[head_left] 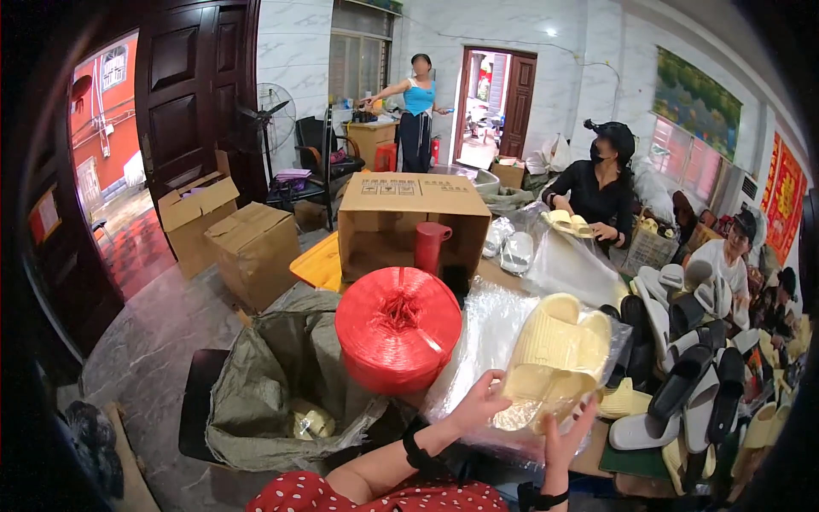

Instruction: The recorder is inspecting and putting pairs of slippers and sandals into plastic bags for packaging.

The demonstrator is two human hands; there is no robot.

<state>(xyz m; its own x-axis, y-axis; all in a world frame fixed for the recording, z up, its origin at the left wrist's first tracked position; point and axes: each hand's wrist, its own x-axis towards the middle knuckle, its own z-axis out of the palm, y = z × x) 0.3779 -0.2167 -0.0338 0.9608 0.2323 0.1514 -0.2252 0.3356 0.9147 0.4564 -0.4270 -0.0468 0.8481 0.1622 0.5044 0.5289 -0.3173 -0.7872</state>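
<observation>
A pair of pale yellow slippers lies in a clear plastic bag, toes pointing away from me, on a stack of flat clear bags. At the near left edge of the slippers is my left hand, its thumb raised apart from the fingers. Along the near right edge my right hand has its fingers stretched out and its thumb apart. Both hands appear to touch the bagged pair from the sides. Glare on the plastic partly hides the fingertips' contact.
A big red roll of plastic twine stands left of the bags, before an open cardboard box and a red mug. An open woven sack sits at left. Loose slippers pile up at right; a co-worker handles yellow slippers beyond.
</observation>
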